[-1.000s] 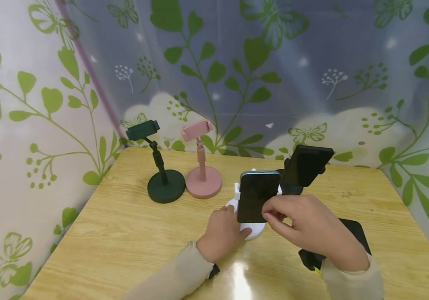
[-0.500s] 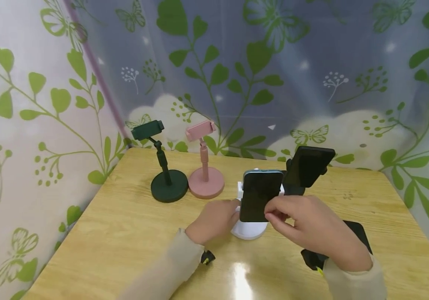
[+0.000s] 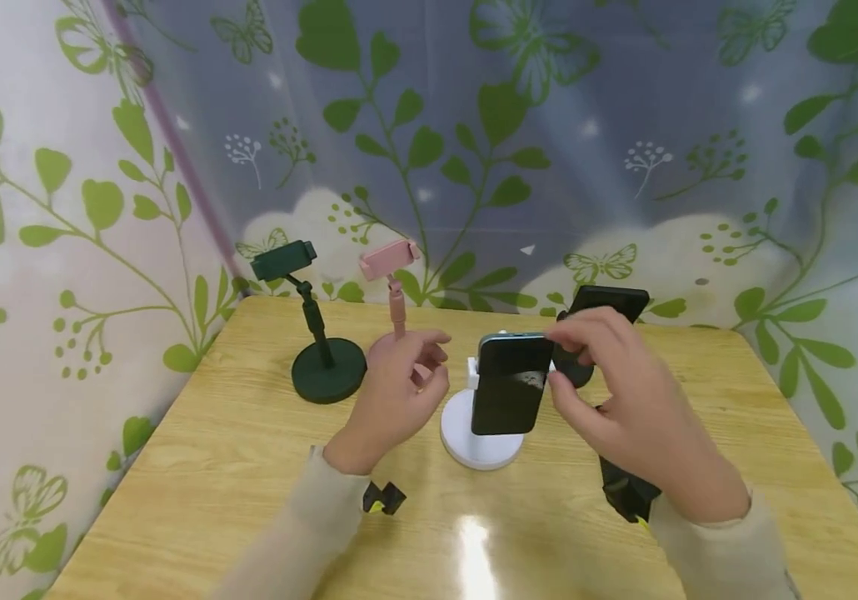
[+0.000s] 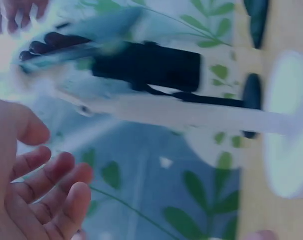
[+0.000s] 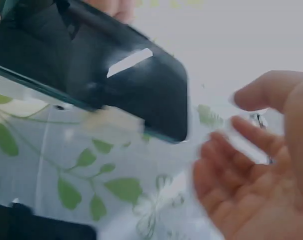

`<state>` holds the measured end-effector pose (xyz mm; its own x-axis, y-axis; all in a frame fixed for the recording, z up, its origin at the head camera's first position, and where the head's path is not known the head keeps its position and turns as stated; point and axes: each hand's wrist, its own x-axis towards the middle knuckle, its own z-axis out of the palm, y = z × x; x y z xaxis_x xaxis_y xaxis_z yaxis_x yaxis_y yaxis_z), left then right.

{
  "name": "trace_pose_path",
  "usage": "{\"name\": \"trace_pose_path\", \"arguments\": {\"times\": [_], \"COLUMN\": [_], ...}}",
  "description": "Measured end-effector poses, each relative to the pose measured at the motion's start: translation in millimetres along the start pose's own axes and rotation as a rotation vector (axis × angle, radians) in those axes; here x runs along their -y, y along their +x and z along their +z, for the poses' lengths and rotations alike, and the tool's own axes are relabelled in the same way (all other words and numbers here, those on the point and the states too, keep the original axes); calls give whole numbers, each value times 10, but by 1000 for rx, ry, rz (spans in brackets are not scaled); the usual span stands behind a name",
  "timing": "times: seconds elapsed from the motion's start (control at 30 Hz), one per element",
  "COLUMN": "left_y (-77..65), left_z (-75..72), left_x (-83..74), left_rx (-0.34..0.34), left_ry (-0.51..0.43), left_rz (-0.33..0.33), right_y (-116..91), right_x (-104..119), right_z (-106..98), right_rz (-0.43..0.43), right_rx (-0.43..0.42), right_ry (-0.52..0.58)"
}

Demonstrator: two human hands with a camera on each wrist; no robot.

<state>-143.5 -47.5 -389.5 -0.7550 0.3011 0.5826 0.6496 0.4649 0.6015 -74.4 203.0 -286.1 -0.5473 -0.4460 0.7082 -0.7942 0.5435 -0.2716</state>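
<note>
A dark-screened phone (image 3: pixel 507 400) with a bluish edge sits upright in the clamp of a white phone stand (image 3: pixel 477 442). Just left of the phone, my left hand (image 3: pixel 399 396) hovers with loosely bent fingers and holds nothing. In the left wrist view that hand (image 4: pixel 46 195) is apart from the white pole (image 4: pixel 166 110). My right hand (image 3: pixel 627 408) is beside the phone's upper right corner. From the right wrist view, a gap shows between the phone (image 5: pixel 91 65) and my right hand (image 5: pixel 251 170), whose fingers hold nothing.
A dark green phone stand (image 3: pixel 329 371) and a pink phone stand (image 3: pixel 396 308), partly hidden by my left hand, stand at the back left. Behind my right hand is a black stand (image 3: pixel 575 367) bearing another phone (image 3: pixel 609 300). A patterned cloth (image 3: pixel 429 167) hangs behind the wooden table (image 3: pixel 212 467).
My left hand has left the white stand and moved up and left. My right hand has risen from the phone's lower right side to its upper right corner.
</note>
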Motion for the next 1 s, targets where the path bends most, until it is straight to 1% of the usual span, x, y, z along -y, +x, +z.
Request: {"name": "trace_pose_path", "arguments": {"times": [0.07,0.1,0.2,0.23,0.33,0.43,0.5,0.63,0.7,0.73,0.83,0.93,1.0], "left_y": [49,72,119,128,145,163,188,242,259,267,286,317,336], "left_z": [-79,-110,-178,-195,-236,-265,-282,-317,-329,-333,-337,-331,-324], "left_x": [-88,-127,-220,-248,-331,-410,-452,-511,-532,-542,-568,-589,-597], "left_rx": [-32,-38,-15,1,85,171,201,182,177,179,222,275,296], "left_ry": [8,21,42,34,-42,-93,-74,68,120,145,135,84,58], "left_rz": [66,95,135,136,117,97,111,179,194,189,151,124,128], "right_y": [125,191,382,440,594,730,815,954,1005,1026,1077,1106,1116], "right_x": [1,1,6,10,13,-4,-30,-78,-95,-101,-119,-135,-142], "right_z": [-58,-81,-131,-143,-160,-153,-136,-76,-43,-26,16,37,38], "right_rz": [70,103,195,218,268,281,283,293,307,310,317,308,309], "right_rx": [120,185,367,426,585,720,794,938,1021,1055,1127,1137,1142], "right_ry": [-12,-14,3,-4,-55,-97,-96,-74,-73,-78,-69,-51,-34]}}
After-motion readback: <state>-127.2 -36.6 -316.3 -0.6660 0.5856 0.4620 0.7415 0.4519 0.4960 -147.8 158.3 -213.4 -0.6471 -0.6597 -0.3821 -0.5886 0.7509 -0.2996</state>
